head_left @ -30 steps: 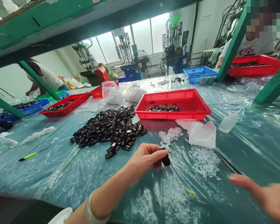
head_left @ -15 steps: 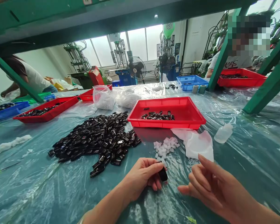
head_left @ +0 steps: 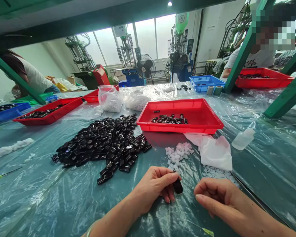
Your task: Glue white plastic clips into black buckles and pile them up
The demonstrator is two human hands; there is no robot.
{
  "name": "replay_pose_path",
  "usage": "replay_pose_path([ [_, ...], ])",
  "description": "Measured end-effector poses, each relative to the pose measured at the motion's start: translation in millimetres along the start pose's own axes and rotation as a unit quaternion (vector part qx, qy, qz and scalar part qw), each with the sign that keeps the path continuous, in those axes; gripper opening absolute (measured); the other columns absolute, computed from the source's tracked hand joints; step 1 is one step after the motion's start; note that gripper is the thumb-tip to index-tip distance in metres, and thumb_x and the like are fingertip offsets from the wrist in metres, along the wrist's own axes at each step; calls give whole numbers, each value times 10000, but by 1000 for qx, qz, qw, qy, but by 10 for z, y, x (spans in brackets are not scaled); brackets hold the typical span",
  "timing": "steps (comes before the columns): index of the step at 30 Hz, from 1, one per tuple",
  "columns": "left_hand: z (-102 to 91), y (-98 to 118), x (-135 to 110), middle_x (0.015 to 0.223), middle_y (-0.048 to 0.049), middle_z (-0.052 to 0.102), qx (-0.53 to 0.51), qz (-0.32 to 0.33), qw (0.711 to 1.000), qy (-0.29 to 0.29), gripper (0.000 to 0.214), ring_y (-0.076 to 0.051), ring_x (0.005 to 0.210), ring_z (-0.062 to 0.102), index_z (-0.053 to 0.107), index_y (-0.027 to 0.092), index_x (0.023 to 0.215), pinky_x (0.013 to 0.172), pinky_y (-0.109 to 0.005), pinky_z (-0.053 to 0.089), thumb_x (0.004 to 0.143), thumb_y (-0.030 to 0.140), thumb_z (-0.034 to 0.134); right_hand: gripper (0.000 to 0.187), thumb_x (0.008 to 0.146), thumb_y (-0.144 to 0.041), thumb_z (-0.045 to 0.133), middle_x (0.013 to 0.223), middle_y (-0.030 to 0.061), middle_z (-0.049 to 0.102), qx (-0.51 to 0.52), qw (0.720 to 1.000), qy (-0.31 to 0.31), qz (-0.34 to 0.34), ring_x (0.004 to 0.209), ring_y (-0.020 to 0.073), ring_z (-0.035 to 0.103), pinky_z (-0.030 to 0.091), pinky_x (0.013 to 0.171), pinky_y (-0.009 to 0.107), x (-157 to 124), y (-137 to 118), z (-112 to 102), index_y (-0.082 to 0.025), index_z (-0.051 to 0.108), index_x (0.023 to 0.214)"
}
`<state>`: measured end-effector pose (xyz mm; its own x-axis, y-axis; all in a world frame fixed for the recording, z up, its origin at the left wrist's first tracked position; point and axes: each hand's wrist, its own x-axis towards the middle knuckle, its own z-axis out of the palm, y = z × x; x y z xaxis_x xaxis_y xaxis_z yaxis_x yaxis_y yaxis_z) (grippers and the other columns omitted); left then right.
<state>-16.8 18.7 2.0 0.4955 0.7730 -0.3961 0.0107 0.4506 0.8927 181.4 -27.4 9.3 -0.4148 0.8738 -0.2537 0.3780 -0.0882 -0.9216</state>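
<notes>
Now, left hand [head_left: 154, 186]: fingers together, thumb and fingertips clamped on one end of a black rectangular part [head_left: 178, 186], whose free end sticks out past them, well in front of the red tray [head_left: 180, 129].
Right hand [head_left: 219, 197]: fingers curled together, nothing visible in them, in front of the tray's right corner.
Heap: loose black rectangular parts [head_left: 101, 144] on a clear plastic sheet [head_left: 39, 197], front left of the tray.
Scrap: white plastic chips [head_left: 177, 154] and a white plastic bag [head_left: 215, 154], just in front of the tray.
Bottle: a translucent plastic bottle [head_left: 243, 139], right of the tray.
Co-worker: a seated person [head_left: 249, 59], beyond the tray, far right.
</notes>
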Motion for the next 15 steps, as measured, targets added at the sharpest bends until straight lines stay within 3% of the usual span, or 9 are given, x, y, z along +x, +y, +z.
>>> replay_pose_path([
  [6, 7, -7, -17, 542, -3, 573, 20, 9, 1000, 1, 315, -61, 402, 486, 680, 103, 747, 374, -137, 344, 725, 417, 666, 209, 852, -348, 432, 558, -50, 359, -133, 991, -26, 3, 522, 111, 316, 235, 472, 233, -29, -112, -21, -192, 548, 776],
  [11, 15, -16, -20, 557, -10, 588, 27, 3, 1000, -4, 323, -71, 419, 504, 686, 110, 755, 381, -142, 360, 715, 430, 671, 185, 819, -323, 461, 635, 4, 555, -218, 976, -7, -20, 584, 150, 473, 322, 501, 234, -55, -188, -33, -210, 596, 760],
  [15, 15, -15, -26, 550, -7, 582, 32, 7, 999, -9, 302, -72, 424, 517, 685, 108, 763, 381, -132, 374, 734, 407, 657, 177, 814, -294, 475, 655, 18, 615, -255, 966, 15, -39, 612, 171, 547, 396, 552, 246, -49, -179, -45, -220, 632, 776],
])
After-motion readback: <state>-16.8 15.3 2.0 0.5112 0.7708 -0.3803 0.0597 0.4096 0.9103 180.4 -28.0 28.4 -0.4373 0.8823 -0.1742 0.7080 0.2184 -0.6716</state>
